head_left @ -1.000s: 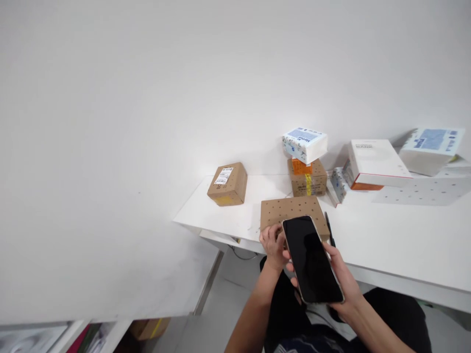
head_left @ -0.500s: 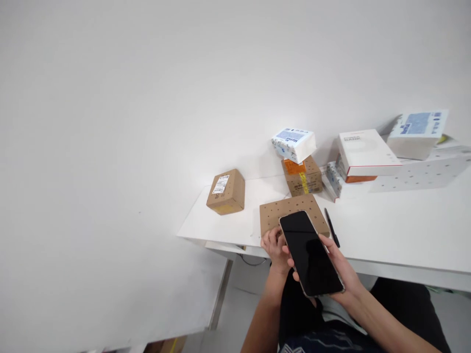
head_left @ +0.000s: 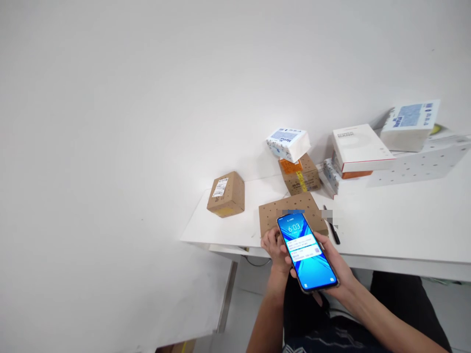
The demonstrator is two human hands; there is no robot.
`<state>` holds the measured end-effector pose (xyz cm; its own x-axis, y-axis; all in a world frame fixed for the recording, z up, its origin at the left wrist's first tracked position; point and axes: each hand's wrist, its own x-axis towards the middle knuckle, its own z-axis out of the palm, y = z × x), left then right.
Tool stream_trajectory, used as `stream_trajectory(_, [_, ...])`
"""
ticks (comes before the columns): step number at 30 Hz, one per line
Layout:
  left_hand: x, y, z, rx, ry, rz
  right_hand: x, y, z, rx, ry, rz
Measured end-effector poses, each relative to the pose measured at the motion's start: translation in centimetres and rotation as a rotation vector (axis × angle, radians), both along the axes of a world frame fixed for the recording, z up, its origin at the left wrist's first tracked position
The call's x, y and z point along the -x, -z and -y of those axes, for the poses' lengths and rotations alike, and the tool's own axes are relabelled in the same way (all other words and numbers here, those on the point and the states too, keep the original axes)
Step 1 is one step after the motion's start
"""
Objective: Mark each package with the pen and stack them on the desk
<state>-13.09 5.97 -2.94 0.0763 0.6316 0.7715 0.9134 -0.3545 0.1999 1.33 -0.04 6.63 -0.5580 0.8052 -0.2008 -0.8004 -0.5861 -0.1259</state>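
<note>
My right hand [head_left: 336, 264] is wrapped round a smartphone [head_left: 312, 274] in a clear case, held tilted above the table's front edge. The phone's screen is lit blue, with the time 6:03 and two notification panels. My left hand [head_left: 274, 245] has curled fingers at the front left corner of a flat brown cardboard box [head_left: 272, 213] with printed dots. The phone partly hides this hand, so whatever its fingers may grip cannot be made out. A black pen [head_left: 334, 233] lies just right of the box, partly blurred out.
On the white table [head_left: 397, 225], a labelled carton [head_left: 231, 193] stands at the left. Behind the flat box, a tissue pack [head_left: 289, 142] rests on a taped carton [head_left: 309, 176]. Farther right are a white power bank box [head_left: 362, 144] and another tissue pack [head_left: 408, 122]. A white wall rises behind.
The phone's screen has gone from black to a lit lock screen. Both hands keep nearly the same place, and the view has shifted slightly.
</note>
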Motion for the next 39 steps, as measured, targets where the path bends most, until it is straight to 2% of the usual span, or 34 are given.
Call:
stream_trajectory(7, [-0.1, -0.4, 0.0, -0.072, 0.031, -0.026, -0.6, 0.8, 0.6, 0.013, 0.017, 0.018])
stream_trajectory(15, [0.0, -0.3, 0.1, -0.034, 0.034, -0.042, -1.7, 0.3, 0.6, 0.005, 0.063, 0.059])
stream_trajectory(22, [-0.2, -1.1, 0.1, -0.054, 0.076, -0.036, -5.7, 0.5, 0.7, -0.023, 0.228, 0.167])
stream_trajectory(32, [0.1, -0.9, -0.5, -0.140, 0.084, -0.070, -11.6, 2.5, 0.9, 0.062, 0.454, 0.372])
stream_trajectory(36, [0.1, -0.8, -0.6, -0.141, 0.087, -0.059, -12.7, 3.2, 1.0, 0.068, 0.482, 0.464])
stream_trajectory(39, [0.1, -0.8, -0.6, -0.131, 0.084, -0.051, -13.5, 4.0, 0.7, 0.034, 0.466, 0.620])
